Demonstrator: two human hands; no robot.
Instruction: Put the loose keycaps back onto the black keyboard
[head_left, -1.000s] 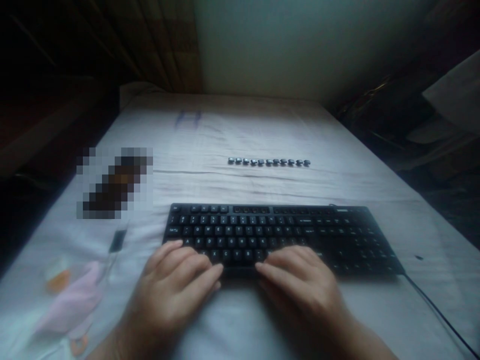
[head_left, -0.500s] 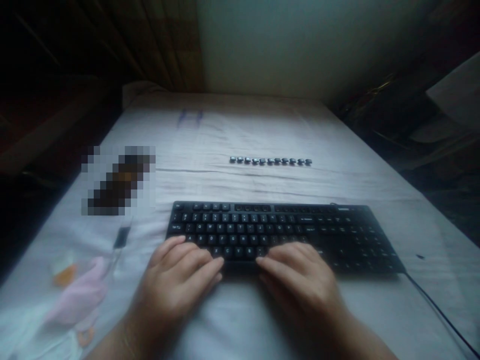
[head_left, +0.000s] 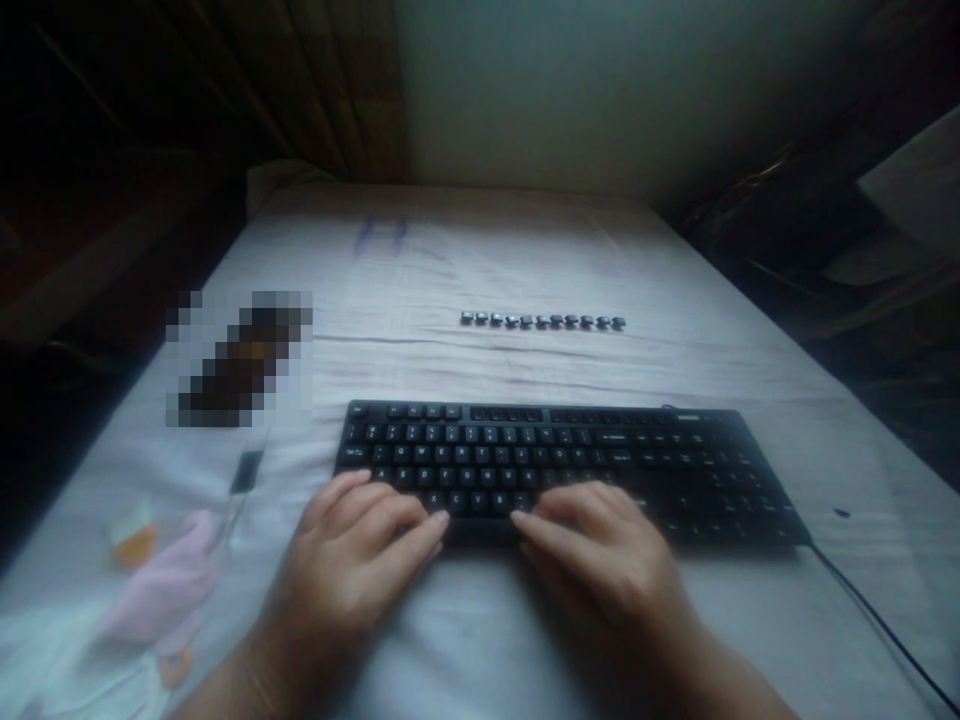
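Plainly, a black keyboard (head_left: 480,452) lies flat on a pale, creased cloth (head_left: 420,365), its long near edge toward the person. The left hand (head_left: 360,550) is at the near left corner of the keyboard, its fingers curved side by side over the lower keys and its thumb stretched along the near edge. The right hand (head_left: 604,545) is at the middle of that same edge, fingers bent over the keys, thumb pointing toward the left one. The fingertips are mostly hidden, so whether either hand pinches the keyboard or merely rests on it I cannot tell. Along the keyboard's far edge, the top row has bare stretches (head_left: 506,415) where the keycaps are off. Beyond the keyboard, well apart from it, small dark keycaps (head_left: 541,321) stand in a line roughly parallel to it. A cable (head_left: 877,625) runs from near the keyboard's near right corner, and a small dark piece (head_left: 842,513) lies to its right. Left of the keyboard are a pixelated dark thing (head_left: 240,365) and a small dark patch (head_left: 246,472).
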